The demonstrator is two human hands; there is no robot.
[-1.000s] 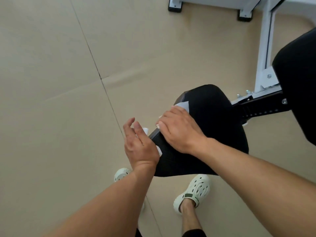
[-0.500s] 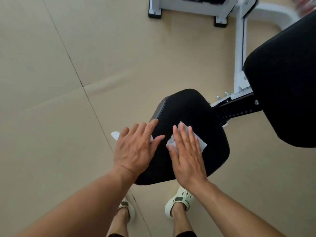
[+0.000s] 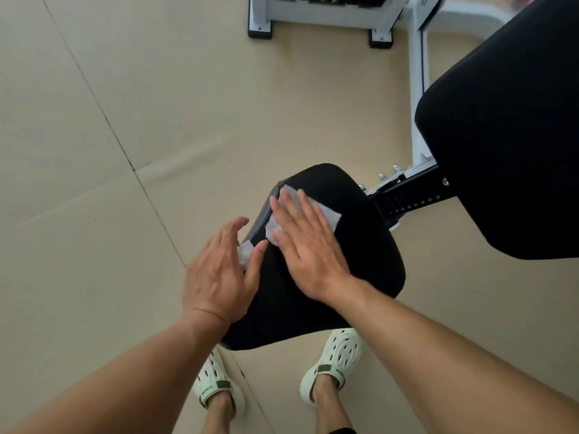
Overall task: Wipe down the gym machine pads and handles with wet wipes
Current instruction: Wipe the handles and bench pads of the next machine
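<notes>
Head view: black seat pad (image 3: 329, 277) sits centre frame, lower-middle, on a black adjustment post (image 3: 413, 198) running to the white machine frame (image 3: 419, 98) at upper right; larger black back pad (image 3: 507, 136) fills the right edge. Right hand (image 3: 305, 245) lies flat on the seat pad's upper left part, fingers (image 3: 308, 211) spread and straight, pressing a white wet wipe (image 3: 329, 216) to the pad; wipe shows past the fingertips toward upper right and at the thumb side. Left hand (image 3: 219, 274) is at the pad's left edge, fingers loosely apart and slightly curled, a second white wipe (image 3: 246, 252) tucked under them against the pad's side; can't tell if it is pinched or only pressed. Risks, as judgement: the right wipe is only held down by a flat palm, so a fast stroke could bunch it or let it slide off the near-left edge to the floor (image 3: 109, 151); the left wipe looks barely trapped and could drop the same way. Pad's lower and right areas, back pad and handles (not in view) look not yet covered. White clogs (image 3: 332, 358) below the pad.
</notes>
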